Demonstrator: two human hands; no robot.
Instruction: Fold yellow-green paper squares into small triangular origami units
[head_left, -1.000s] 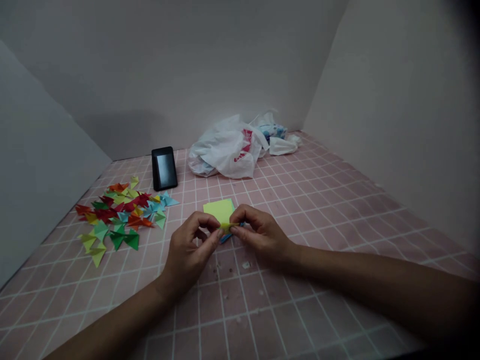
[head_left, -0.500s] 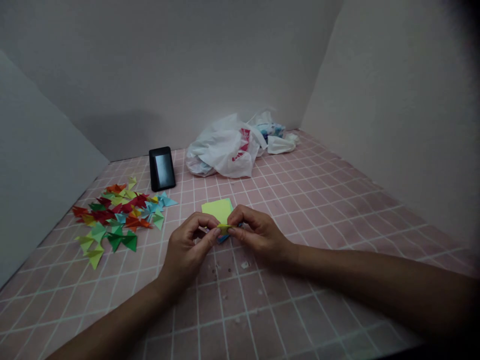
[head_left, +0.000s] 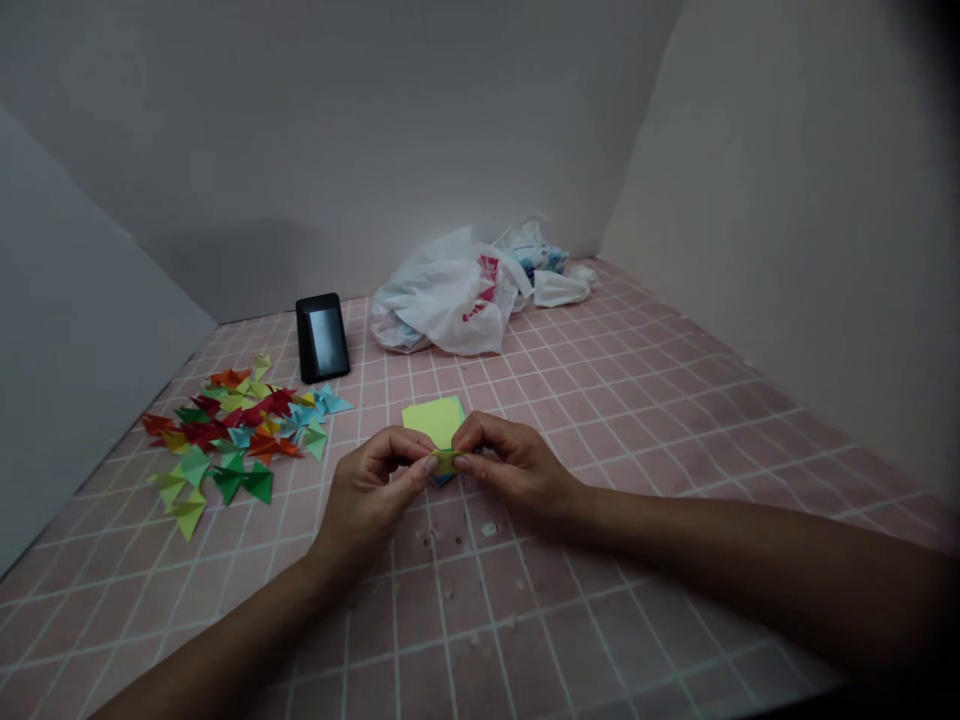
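Observation:
A small folded piece of yellow paper (head_left: 446, 462) is pinched between both hands. My left hand (head_left: 379, 485) grips its left end with thumb and index finger. On the opposite end, my right hand (head_left: 521, 470) closes in the same kind of pinch. Just behind the fingers lies a stack of square paper (head_left: 433, 420), yellow-green on top with bluish edges showing below; the hands hide part of it. Off to the left, a pile of folded paper shapes (head_left: 244, 479) spreads over the tablecloth in red, orange, yellow, green and light blue.
A black device with a screen (head_left: 325, 340) leans upright behind the folded shapes. White plastic bags (head_left: 450, 295) sit crumpled near the back wall. Small whitish scraps (head_left: 489, 529) dot the pink checked tablecloth (head_left: 600, 640). Pale walls (head_left: 420, 120) enclose the back and both sides.
Both hands keep their pinch on the yellow paper, which has tilted slightly so more of its face shows. Everything else stays in place apart from a slight shift of the view.

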